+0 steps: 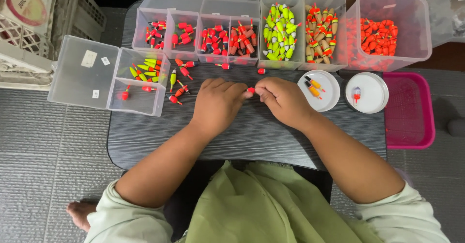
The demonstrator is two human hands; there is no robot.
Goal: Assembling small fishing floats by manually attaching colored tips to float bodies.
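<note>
- The left hand (218,103) and right hand (283,100) meet at the middle of the dark desk (145,136), fingers curled narrow, both pinching one small red float (251,90) between their fingertips.
- The step in hand looks like fitting or checking a single float; whether it is in one piece or two I cannot tell.
- Loose floats (179,85) lie just left of the left hand, beside an open clear box (138,81).
- Far along the desk stand clear bins (232,27) of red, yellow-green and orange floats.
- Right of the right hand are two white lids (328,98) holding a few floats.
- The next move likely calls for a steady fingertip grip, then a short reach to a bin or lid.
</note>
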